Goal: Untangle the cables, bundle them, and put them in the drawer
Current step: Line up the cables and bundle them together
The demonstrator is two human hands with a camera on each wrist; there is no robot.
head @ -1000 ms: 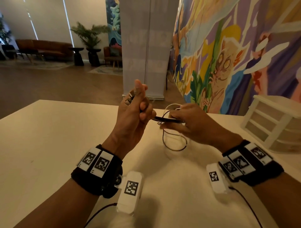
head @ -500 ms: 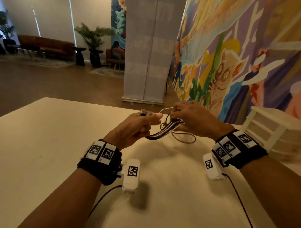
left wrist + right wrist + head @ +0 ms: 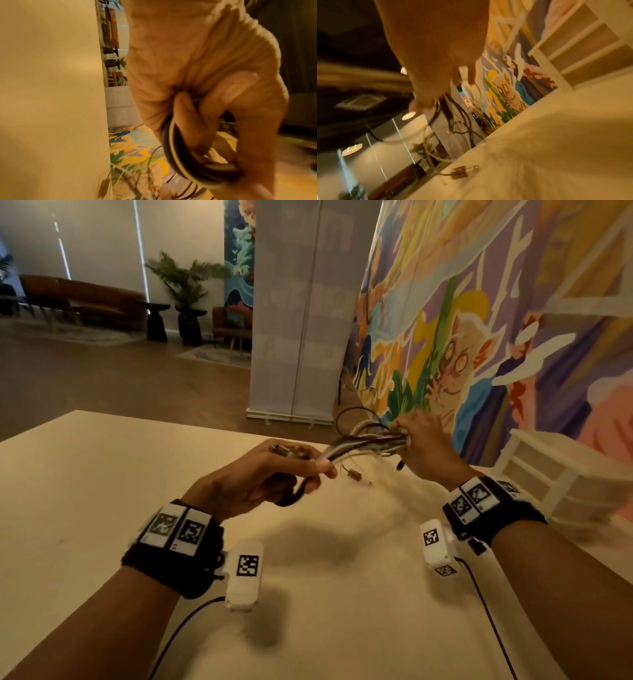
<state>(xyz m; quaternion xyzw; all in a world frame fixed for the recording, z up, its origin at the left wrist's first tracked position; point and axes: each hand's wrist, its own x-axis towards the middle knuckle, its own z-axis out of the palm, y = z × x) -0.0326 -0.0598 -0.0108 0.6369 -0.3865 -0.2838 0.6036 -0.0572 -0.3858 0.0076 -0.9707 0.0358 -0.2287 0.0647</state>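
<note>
Stretching a loose bundle of thin black, white and grey cables (image 3: 363, 445) between both hands above the pale cream tabletop (image 3: 102, 491), the person appeared to be in the bundling step, the strands gathered side by side but not yet coiled or tied. The left hand (image 3: 253, 477) was curled round one end of the bundle, thumb pressed on top, and the left wrist view showed a dark and a pale cable looped tightly round its fingers (image 3: 188, 121). The right hand (image 3: 424, 450) gripped the other end, fingers closed over the strands, with several thin loops rising and trailing beyond it towards the painted mural wall (image 3: 479, 320). From that hand a few slack ends hung down, and in the right wrist view one small, blurred metal-tipped plug (image 3: 464, 171) lay at or just above the tabletop; which of the two could not be told. The cables themselves looked slender and limp, of mixed thickness, running roughly parallel between the hands but splaying into untidy loops at the right end. Judged from this, the next move called for winding the span into an even coil, drawing in the dangling ends so none snagged. The white drawer unit (image 3: 555, 474) stood on the table to the right, near the right forearm, its drawers seemingly closed, so one would need opening.
</note>
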